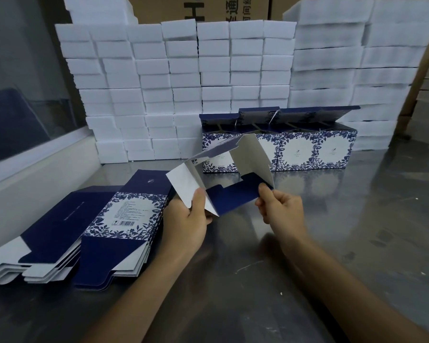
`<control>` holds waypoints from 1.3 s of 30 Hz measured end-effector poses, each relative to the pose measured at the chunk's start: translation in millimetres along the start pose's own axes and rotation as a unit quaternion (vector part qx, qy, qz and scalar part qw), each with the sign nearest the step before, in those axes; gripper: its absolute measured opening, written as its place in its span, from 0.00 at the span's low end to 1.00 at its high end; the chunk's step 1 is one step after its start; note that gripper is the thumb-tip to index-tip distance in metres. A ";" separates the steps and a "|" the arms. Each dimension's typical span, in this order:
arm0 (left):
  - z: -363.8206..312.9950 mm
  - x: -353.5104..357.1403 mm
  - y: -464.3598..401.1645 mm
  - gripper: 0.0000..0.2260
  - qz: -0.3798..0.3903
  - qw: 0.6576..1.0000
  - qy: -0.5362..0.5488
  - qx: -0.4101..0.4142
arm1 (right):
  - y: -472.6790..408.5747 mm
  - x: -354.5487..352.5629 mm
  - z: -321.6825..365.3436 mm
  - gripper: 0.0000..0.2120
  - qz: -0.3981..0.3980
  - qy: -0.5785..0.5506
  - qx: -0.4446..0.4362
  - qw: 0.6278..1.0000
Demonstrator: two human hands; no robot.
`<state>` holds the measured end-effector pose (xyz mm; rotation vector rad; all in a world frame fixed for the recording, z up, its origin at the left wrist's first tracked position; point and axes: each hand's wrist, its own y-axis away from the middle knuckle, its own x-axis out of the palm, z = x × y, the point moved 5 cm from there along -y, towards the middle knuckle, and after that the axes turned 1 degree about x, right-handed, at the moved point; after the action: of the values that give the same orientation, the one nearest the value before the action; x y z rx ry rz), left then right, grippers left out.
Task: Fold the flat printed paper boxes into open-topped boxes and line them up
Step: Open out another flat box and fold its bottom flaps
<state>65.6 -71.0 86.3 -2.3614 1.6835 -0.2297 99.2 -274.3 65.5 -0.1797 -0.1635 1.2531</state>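
Foam blocks (174,78) stacked behind folded boxes (278,147), flat boxes (89,226) left

A packing workshop or warehouse: white foam blocks (183,78) stacked high along the far wall, brown shipping cartons (198,7) behind them, and piles of flat printed boxes (84,226) on a steel worktable (332,243).

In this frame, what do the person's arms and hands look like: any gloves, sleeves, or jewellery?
Both arms are bare as far as the frame shows, with no sleeves in view. The left hand and right hand wear no gloves. No rings, watch or wristbands are visible on either hand or forearm.
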 end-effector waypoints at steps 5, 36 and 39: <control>0.1 -5.2 -2.6 0.14 -0.018 0.998 -0.057 0.022 | 2.1 -13.4 13.8 0.12 -0.093 0.090 -0.092 0.987; -29.2 -3.8 -0.1 0.07 0.061 0.992 0.110 -0.010 | 24.6 23.5 43.1 0.30 0.173 0.172 -0.307 0.920; -28.1 -6.4 -2.6 0.08 0.055 0.993 0.109 0.009 | 27.9 24.9 44.2 0.30 0.186 0.176 -0.296 0.920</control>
<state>58.6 -66.8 114.1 -2.2914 1.8931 -0.4955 71.2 -240.2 103.0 -0.9934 -0.1997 1.4955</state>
